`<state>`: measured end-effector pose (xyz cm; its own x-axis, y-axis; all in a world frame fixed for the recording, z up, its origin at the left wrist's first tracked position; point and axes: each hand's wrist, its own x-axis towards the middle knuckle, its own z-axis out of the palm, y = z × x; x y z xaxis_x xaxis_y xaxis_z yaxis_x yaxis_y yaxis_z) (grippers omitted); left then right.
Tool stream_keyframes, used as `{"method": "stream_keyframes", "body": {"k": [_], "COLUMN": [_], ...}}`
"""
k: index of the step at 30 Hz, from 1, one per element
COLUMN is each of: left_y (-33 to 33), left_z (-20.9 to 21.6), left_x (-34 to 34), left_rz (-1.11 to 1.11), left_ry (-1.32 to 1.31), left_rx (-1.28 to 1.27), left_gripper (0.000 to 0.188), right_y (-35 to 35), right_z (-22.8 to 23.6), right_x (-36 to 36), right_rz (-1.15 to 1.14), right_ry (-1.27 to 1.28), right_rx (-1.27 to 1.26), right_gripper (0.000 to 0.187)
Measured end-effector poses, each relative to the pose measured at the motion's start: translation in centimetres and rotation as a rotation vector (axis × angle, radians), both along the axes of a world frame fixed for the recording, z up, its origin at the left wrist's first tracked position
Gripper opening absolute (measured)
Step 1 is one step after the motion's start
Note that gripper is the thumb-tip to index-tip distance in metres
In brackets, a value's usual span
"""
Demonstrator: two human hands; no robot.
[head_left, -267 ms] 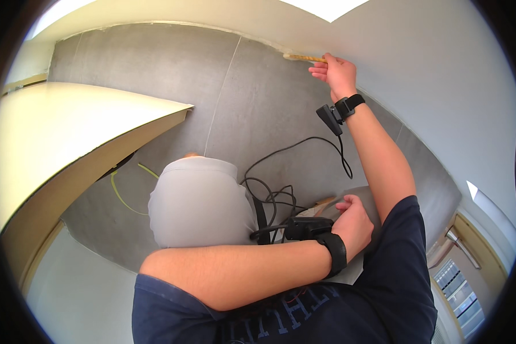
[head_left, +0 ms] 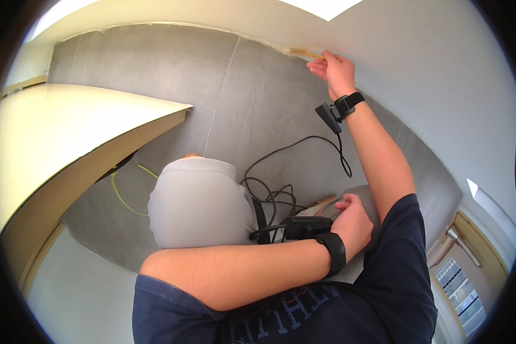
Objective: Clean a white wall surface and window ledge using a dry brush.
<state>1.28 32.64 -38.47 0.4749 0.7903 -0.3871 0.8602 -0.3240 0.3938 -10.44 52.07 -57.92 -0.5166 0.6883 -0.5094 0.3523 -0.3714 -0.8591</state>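
Observation:
My right hand reaches far out to where the wall meets the grey floor. Its thumb and forefinger pinch a slim yellow stick-like tool, the other fingers loosely bent. The tool's far end lies at the pale seam along the wall's foot; whether it touches the seam is hard to tell. My left hand rests by my right knee, fingers curled in, with nothing seen in them. Each wrist wears a black strap with a small device, the right one and the left one.
A black cable loops over the floor between my legs. To the left stands a pale yellow panel with a thick edge. A yellow-green strip lies on the tiles beside my left knee. The white wall rises at the right.
My right hand and the yellow tool have shifted very slightly, the tool's far end a little up and to the right. My left hand has hardly moved.

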Motion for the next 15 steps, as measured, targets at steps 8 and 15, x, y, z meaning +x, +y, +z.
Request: {"method": "stream_keyframes", "body": {"k": [8, 15], "left_y": [-0.2, -0.3], "left_z": [0.1, 0.0], "left_x": [0.0, 0.4], "left_rz": [0.009, 0.032], "left_ry": [0.009, 0.019], "left_rx": [0.013, 0.03], "left_gripper": [0.027, 0.026], "right_y": [0.6, -0.1], "right_z": [0.9, 0.2], "right_x": [0.1, -0.1], "right_rz": [0.043, 0.056], "right_ry": [-0.099, 0.002], "right_rx": [0.029, 0.01], "right_gripper": [0.032, 0.038]}}
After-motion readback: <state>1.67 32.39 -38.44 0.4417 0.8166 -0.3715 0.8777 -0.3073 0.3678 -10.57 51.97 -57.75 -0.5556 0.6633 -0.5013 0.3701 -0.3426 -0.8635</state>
